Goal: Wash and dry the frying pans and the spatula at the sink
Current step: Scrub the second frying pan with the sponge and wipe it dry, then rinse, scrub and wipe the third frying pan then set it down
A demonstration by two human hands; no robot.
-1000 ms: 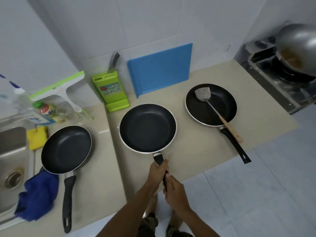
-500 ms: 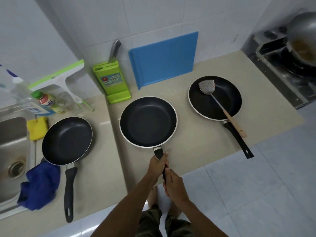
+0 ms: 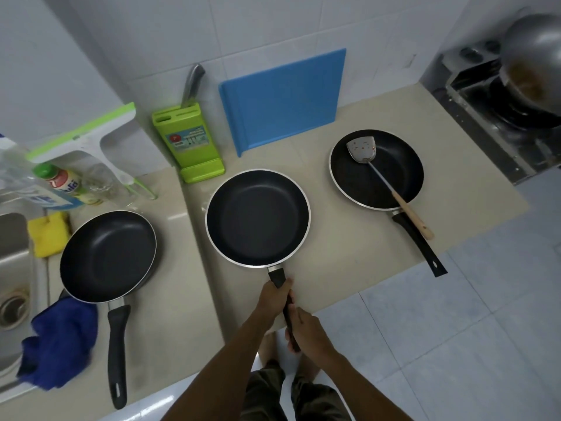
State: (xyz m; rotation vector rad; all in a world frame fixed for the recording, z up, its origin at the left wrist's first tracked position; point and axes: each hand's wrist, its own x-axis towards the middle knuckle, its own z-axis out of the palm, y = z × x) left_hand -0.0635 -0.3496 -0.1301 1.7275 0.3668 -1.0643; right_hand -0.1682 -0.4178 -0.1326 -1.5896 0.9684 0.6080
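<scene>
Three black frying pans lie on the beige counter. The middle pan [image 3: 258, 217] has its handle toward me; my left hand [image 3: 274, 297] grips that handle near the pan and my right hand [image 3: 306, 331] grips its end. The left pan [image 3: 107, 256] rests beside the sink [image 3: 15, 253], partly over a blue cloth [image 3: 59, 350]. In the right pan [image 3: 376, 170] lies a metal spatula [image 3: 379, 174] with a wooden handle, its blade spotted with residue.
A yellow sponge [image 3: 48, 233], dish soap bottles [image 3: 65, 185] and a green squeegee [image 3: 88, 135] stand by the sink. A green knife block [image 3: 188, 145] and a blue cutting board [image 3: 282, 101] lean on the tiled wall. A stove with a wok [image 3: 534, 59] is at far right.
My view has shifted slightly. Both hands stay on the middle pan's handle, and the pan has barely moved on the counter.
</scene>
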